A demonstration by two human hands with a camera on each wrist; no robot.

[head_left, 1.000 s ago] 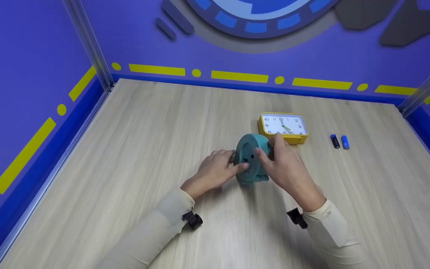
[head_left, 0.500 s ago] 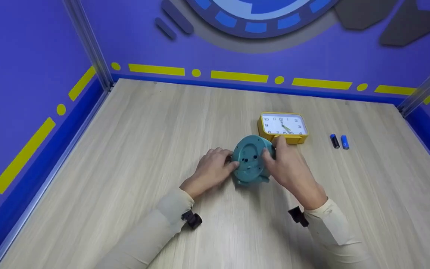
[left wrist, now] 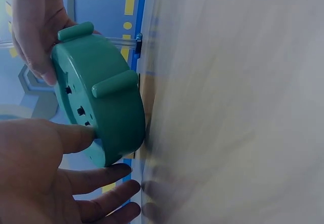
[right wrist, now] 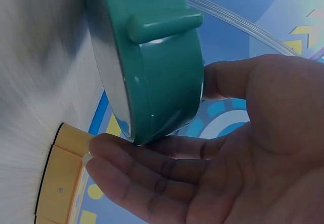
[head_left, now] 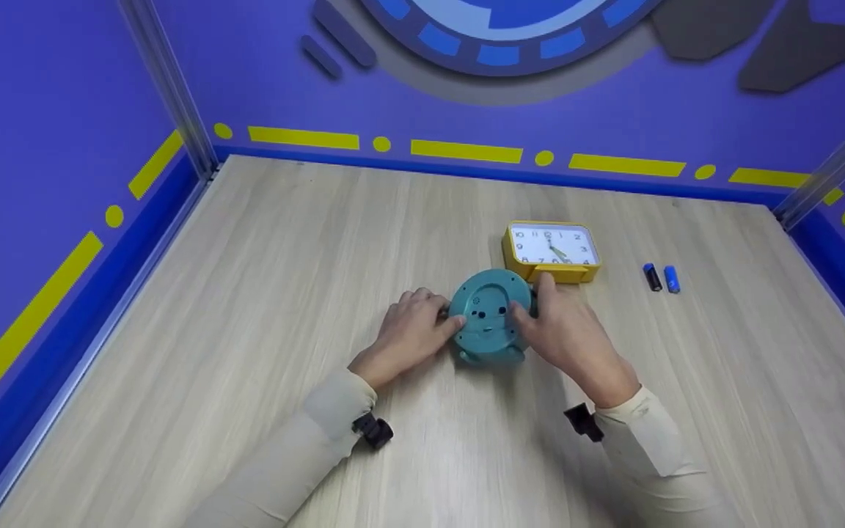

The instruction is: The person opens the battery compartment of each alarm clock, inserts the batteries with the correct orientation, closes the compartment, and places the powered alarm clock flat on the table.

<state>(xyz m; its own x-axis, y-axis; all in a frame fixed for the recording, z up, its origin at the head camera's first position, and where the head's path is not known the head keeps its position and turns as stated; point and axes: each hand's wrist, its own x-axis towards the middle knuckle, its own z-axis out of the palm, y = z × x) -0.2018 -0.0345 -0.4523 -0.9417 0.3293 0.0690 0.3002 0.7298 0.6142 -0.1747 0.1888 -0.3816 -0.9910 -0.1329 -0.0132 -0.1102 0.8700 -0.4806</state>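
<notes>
Right hand (head_left: 573, 341): thumb and bent fingers gripped the teal clock (head_left: 488, 301).
Left hand (head_left: 409, 330): thumb and forefinger pinched its opposite rim.
Teal clock: between the hands, back swung fuller into view than earlier.
Yellow clock (head_left: 551, 246): just behind, unmoved.
Batteries (head_left: 672, 279): lay further right.

The round teal object (head_left: 491, 317), seemingly a clock, has turned to show more of its back (head_left: 489, 301).

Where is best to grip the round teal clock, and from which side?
Likely the thick side wall of the clock, coming from left and right, as the left hand and right hand hold it: its depth gives purchase, and the stubby feet underneath are left free.
</notes>
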